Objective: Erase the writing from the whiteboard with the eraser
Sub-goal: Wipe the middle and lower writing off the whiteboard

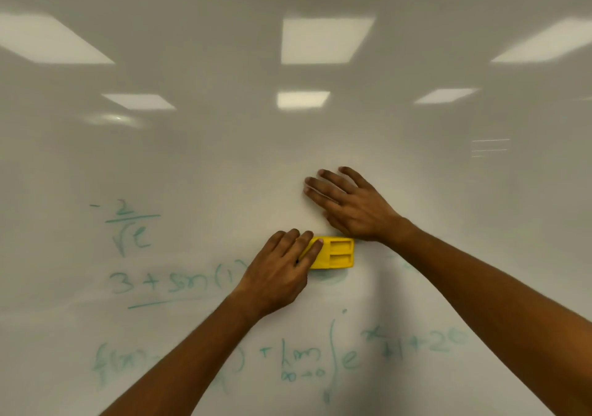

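A white whiteboard (294, 146) fills the view. Green maths writing (166, 282) covers its lower half, with a fraction at the left, "3 + sin(1)" below it and a longer line with a limit and an integral at the bottom. My left hand (278, 271) presses a yellow eraser (336, 253) against the board, fingers over the eraser's left end. A smeared green patch lies just under the eraser. My right hand (349, 205) rests flat on the board above and to the right of the eraser, fingers spread, holding nothing.
Reflections of ceiling lights (323, 40) show on the upper board, which carries no writing. Both bare forearms reach in from the bottom edge, and the left one hides part of the bottom line of writing.
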